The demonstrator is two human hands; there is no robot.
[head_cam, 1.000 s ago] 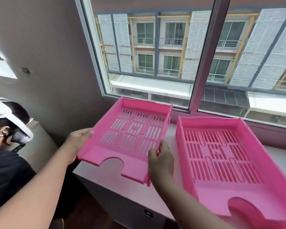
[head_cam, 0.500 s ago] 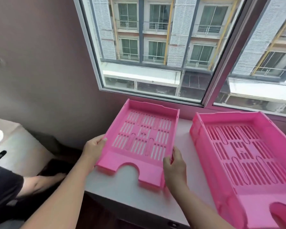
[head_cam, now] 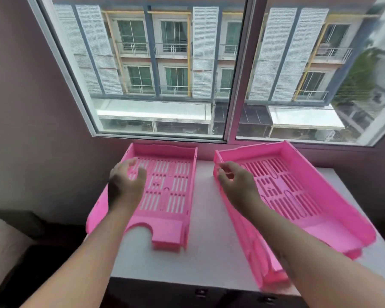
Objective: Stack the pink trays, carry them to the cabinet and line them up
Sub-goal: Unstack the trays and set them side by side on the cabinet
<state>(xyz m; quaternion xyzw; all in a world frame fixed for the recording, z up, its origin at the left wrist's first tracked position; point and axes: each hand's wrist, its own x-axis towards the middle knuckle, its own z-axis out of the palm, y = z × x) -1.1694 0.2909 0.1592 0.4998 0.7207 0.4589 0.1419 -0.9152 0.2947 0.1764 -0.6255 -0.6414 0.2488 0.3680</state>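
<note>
Two pink slotted trays lie side by side on the white cabinet top (head_cam: 205,218) under the window. The left tray (head_cam: 169,192) rests flat, its notched front edge toward me. The right tray (head_cam: 298,196) sits at a slight angle and looks like a stack, with extra rims showing along its left side. My left hand (head_cam: 125,183) hovers over the left tray's left side, fingers curled and apart, holding nothing. My right hand (head_cam: 236,183) hangs over the right tray's left wall, fingers loosely bent, not gripping it.
A large sliding window (head_cam: 236,70) rises right behind the trays, with a mauve wall (head_cam: 31,130) to the left. The cabinet's dark front (head_cam: 200,294) drops off at the near edge. A light surface (head_cam: 0,252) lies low at the far left.
The left tray has been set down flat on the cabinet top and both hands have let go of it. My right hand has moved across to the right tray. The view has tilted toward the window.
</note>
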